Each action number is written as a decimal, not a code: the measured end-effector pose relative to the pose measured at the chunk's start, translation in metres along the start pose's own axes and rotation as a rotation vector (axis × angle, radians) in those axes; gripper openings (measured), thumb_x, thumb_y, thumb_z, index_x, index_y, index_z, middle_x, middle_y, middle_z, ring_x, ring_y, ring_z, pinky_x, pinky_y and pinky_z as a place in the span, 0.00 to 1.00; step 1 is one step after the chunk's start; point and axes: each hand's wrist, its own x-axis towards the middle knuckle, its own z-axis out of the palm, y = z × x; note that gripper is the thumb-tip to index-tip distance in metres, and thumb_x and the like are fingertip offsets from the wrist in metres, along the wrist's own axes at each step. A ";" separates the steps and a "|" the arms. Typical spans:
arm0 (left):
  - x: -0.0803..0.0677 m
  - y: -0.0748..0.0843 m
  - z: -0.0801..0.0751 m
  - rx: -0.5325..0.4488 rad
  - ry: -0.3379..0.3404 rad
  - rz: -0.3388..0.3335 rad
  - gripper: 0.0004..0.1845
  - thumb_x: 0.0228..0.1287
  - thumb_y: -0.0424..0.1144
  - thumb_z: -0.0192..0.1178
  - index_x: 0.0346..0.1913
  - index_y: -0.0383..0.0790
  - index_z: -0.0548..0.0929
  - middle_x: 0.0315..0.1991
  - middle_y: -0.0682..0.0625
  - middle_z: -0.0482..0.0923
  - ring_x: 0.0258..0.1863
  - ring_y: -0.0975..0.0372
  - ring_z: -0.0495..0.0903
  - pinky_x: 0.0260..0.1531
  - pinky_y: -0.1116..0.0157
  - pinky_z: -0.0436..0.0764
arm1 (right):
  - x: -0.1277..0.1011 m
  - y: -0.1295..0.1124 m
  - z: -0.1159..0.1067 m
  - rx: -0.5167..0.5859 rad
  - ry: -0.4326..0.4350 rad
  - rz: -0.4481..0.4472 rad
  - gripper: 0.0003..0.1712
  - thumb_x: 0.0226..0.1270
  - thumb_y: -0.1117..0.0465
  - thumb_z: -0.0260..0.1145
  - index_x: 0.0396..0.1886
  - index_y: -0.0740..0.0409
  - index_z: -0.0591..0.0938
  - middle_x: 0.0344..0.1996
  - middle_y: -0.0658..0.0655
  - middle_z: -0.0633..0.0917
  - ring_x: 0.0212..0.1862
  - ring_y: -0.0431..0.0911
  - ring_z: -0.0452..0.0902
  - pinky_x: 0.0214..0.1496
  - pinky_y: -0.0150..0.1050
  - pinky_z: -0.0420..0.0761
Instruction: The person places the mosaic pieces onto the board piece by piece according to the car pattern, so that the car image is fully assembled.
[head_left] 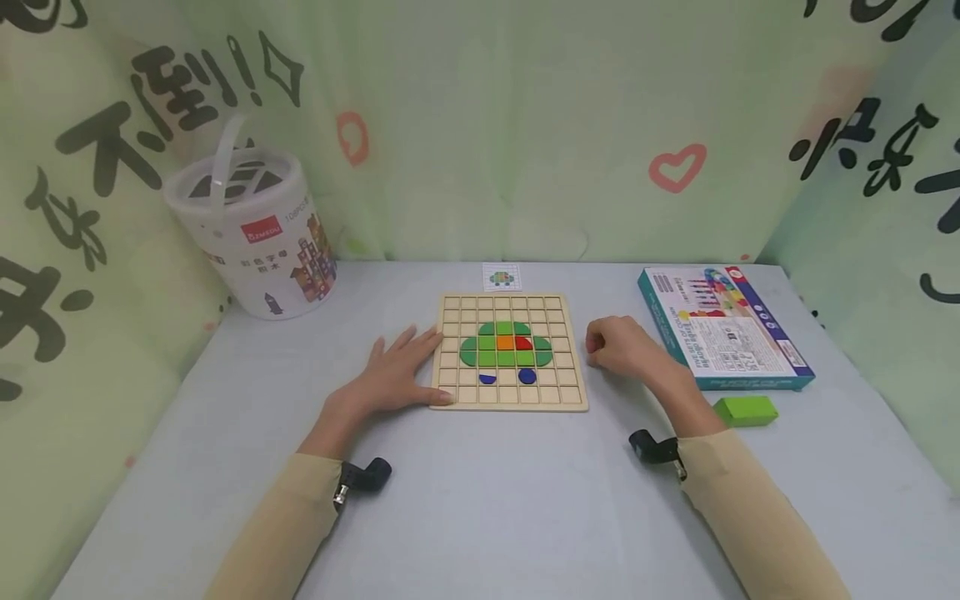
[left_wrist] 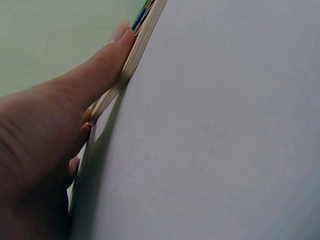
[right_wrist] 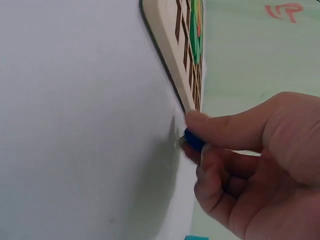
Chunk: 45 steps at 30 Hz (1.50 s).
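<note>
a person sits at a grey table (head_left: pixel 480 500) with a wooden grid board (head_left: pixel 510 350) lying flat between the two hands. the left hand (head_left: pixel 390 375) lies flat on the table with its fingers straight and spread, the fingertips and thumb touching the board's left edge; the left wrist view shows the thumb (left_wrist: pixel 100 70) pressed along the board's thin side (left_wrist: pixel 135 55). the right hand (head_left: pixel 622 346) rests on the table just beside the board's right edge, fingers curled in, and the right wrist view shows the thumb and fingers pinching a small blue piece (right_wrist: pixel 194 141) close to the board's corner (right_wrist: pixel 180 55), with the piece just above the table surface.

in the grid sits a picture made of coloured tiles: a green rounded shape (head_left: pixel 504 346) across the middle rows, with an orange tile (head_left: pixel 505 342) and a red tile (head_left: pixel 522 342) at its centre, and two blue pieces (head_left: pixel 527 376) in the row below, one a half round, one a fuller round.

just behind the board lies a small pattern card (head_left: pixel 501 276). a white plastic bucket (head_left: pixel 255 233) with a handle stands at the far left. a colourful flat box (head_left: pixel 723 325) lies to the right, and a green block (head_left: pixel 746 410) sits near its front corner. pale green printed curtains (head_left: pixel 525 125) hang around the table.
</note>
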 end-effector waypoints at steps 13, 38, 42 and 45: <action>0.001 -0.005 0.002 0.000 0.002 0.004 0.59 0.51 0.72 0.65 0.80 0.51 0.51 0.82 0.54 0.47 0.82 0.51 0.38 0.75 0.36 0.33 | 0.000 -0.034 0.011 0.264 0.076 -0.069 0.02 0.64 0.67 0.64 0.32 0.62 0.81 0.33 0.59 0.82 0.33 0.48 0.77 0.34 0.34 0.78; 0.003 -0.005 0.002 0.009 0.001 0.021 0.59 0.50 0.73 0.64 0.80 0.51 0.51 0.81 0.54 0.47 0.82 0.50 0.39 0.75 0.35 0.34 | 0.015 -0.109 0.054 0.279 0.077 -0.213 0.05 0.64 0.68 0.66 0.32 0.59 0.89 0.31 0.54 0.89 0.33 0.43 0.79 0.37 0.34 0.80; 0.003 -0.005 0.002 0.013 -0.006 0.014 0.59 0.51 0.74 0.63 0.80 0.51 0.51 0.82 0.54 0.46 0.82 0.50 0.38 0.75 0.35 0.34 | 0.015 -0.113 0.058 0.240 0.073 -0.216 0.06 0.64 0.69 0.66 0.33 0.58 0.89 0.32 0.53 0.88 0.32 0.43 0.78 0.34 0.32 0.79; 0.003 -0.005 0.002 0.016 -0.006 0.013 0.59 0.51 0.74 0.63 0.80 0.52 0.50 0.82 0.55 0.46 0.82 0.51 0.38 0.75 0.35 0.34 | 0.014 -0.117 0.059 0.204 0.075 -0.222 0.08 0.64 0.70 0.65 0.34 0.59 0.89 0.34 0.54 0.89 0.34 0.44 0.79 0.35 0.33 0.80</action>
